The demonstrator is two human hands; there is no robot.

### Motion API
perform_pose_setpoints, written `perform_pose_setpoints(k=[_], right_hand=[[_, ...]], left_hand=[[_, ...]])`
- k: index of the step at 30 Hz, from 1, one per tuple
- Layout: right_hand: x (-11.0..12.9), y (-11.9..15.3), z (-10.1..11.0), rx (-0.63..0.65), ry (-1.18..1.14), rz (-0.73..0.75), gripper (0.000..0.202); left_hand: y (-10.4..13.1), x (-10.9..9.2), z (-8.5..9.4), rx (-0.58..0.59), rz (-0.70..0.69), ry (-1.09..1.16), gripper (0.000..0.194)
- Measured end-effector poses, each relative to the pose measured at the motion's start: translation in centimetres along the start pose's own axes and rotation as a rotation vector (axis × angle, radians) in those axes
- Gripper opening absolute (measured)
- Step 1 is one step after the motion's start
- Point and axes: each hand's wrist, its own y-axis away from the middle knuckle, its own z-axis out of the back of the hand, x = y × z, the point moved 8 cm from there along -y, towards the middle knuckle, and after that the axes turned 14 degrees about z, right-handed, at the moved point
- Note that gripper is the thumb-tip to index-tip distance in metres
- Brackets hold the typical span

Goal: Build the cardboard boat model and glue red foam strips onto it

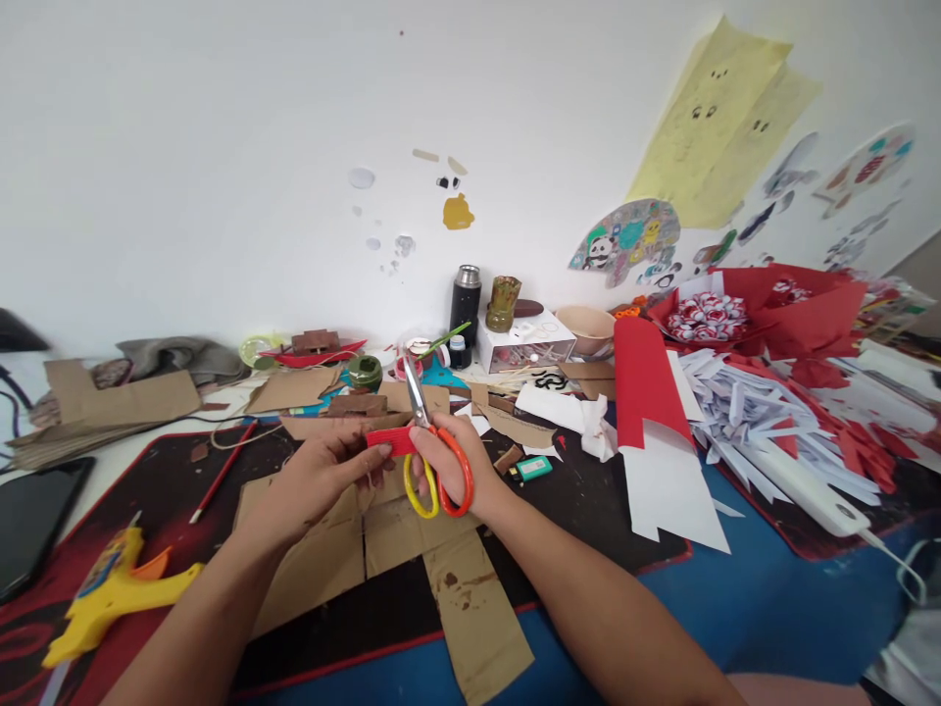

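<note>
My left hand (334,471) pinches a small red ridged piece (389,442), which looks like corrugated card. In my right hand (456,456) is a pair of scissors (417,392) with one yellow and one orange-red handle loop. Its blades point up and away from me, close together. The fingers of both hands come near each other at the red piece, and the thumb of my right hand is right beside it. Below the hands lie brown cardboard pieces (470,608), one of them stained, on a black mat with a red edge.
A yellow glue gun (110,588) and a red pencil (221,473) lie at the left, near a black phone (44,520). A green lighter (534,468) is right of my hands. Farther right are red paper (647,382) and white paper strips (742,407). A black flask (466,299) stands behind.
</note>
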Motion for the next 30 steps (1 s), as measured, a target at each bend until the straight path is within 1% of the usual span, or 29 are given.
perform_pose_setpoints(k=[5,8,10,15,19,25,27,30], right_hand=[[0.3,0.6,-1.0,0.045,0.024,-0.042,0.048],[0.3,1.0,-1.5,0.055,0.033,-0.087,0.048],[0.5,1.0,-1.5,0.047,0.035,-0.09,0.048],[0.6,0.8,-1.0,0.019,0.032,-0.035,0.043],[0.6,0.8,-0.9,0.022,0.044,-0.026,0.045],[0.2,0.7,-1.4,0.053,-0.01,-0.064,0.053],[-0.1,0.6,-1.4,0.063,-0.046,-0.081,0.056],[-0.6,0.3,-1.1,0.053,-0.113,-0.085,0.068]], left_hand=[[-0.3,0.3,0.9,-0.1,0.003,0.02,0.049],[-0.2,0.1,1.2,-0.135,0.006,0.032,0.049],[-0.2,0.0,1.1,-0.134,0.006,0.031,0.051],[-0.2,0.0,0.2,-0.054,-0.002,0.007,0.052],[-0.2,0.0,0.1,-0.055,-0.002,-0.003,0.053],[-0.3,0.0,0.4,-0.068,-0.001,0.005,0.053],[-0.3,0.1,0.8,-0.097,-0.001,0.06,0.053],[-0.2,0.1,1.7,-0.157,-0.003,0.187,0.051]])
